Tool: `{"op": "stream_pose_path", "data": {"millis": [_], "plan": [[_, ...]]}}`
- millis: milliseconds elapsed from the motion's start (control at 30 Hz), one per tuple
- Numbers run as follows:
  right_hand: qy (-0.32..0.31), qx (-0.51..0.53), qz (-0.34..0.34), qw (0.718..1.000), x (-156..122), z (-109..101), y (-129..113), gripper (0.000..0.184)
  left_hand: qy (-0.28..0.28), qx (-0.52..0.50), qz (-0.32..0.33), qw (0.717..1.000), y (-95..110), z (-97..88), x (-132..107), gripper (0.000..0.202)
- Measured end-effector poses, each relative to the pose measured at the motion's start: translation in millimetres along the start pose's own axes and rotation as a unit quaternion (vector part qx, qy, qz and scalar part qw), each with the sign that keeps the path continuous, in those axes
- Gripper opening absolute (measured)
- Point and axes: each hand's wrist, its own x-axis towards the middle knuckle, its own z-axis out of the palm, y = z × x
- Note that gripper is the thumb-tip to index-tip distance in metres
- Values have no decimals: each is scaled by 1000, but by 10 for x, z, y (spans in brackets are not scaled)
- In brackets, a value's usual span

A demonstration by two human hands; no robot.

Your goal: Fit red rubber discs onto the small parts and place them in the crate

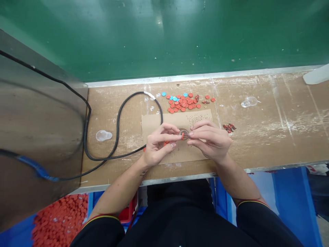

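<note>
My left hand [160,142] pinches a small red disc [182,136], held on edge between thumb and fingertips. From the right, my right hand [212,139] closes its fingertips on a thin wire-like piece [187,136] that meets the disc; its exact kind is too small to make out. Just behind the fingertips lies a round metallic-looking object [184,131], partly covered. Both hands are above a cardboard sheet [154,120] with tiny dark specks at its upper right. A few more red discs [166,142] show partly beneath my left hand.
Red discs [183,104] and several blue discs [174,98] lie scattered behind the sheet. Small dark-red parts [229,128] sit to the right. Clear plastic pieces [104,135] rest either side. A black cable [118,120] loops at left. Below, a bin holds red pieces [61,216].
</note>
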Motion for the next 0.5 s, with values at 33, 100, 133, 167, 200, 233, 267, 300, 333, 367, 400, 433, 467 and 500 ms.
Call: {"op": "stream_pose_path", "data": {"millis": [33,100,133,167,200,233,267,300,333,367,400,433,467,500], "plan": [[4,-2,2,1000,-7,-1,-1,28,2,5,4,1000,-11,-14,9,30],[17,-8,8,1000,-7,-6,6,32,23,20,14,999,-40,-77,41,26],[27,-9,11,1000,3,-12,11,32,41,30,22,998,-54,-127,62,24],[43,-8,15,999,21,-24,14,32,63,44,31,997,-62,-188,86,21],[65,-5,18,998,46,-46,11,30,80,64,44,994,-63,-257,111,19],[91,-3,19,996,74,-87,-2,28,94,96,54,989,-53,-330,134,17],[116,-3,16,993,101,-153,-28,26,98,144,57,983,-33,-399,156,15],[140,-9,9,990,118,-253,-69,26,87,203,55,974,-3,-459,175,14],[165,-26,2,986,115,-394,-125,26,62,267,41,961,31,-507,190,13],[192,-55,-7,980,83,-579,-193,26,26,327,21,945,65,-538,202,15],[225,-94,-20,970,13,-805,-272,25,-16,377,-2,926,94,-554,209,16],[267,-148,-23,952,-103,-1064,-360,24,-59,417,-25,907,114,-556,211,19],[315,-204,-36,926,-265,-1343,-457,22,-102,443,-45,890,123,-549,209,22],[336,-259,-52,904,-474,-1626,-563,17,-142,457,-63,876,119,-537,204,25]]}}
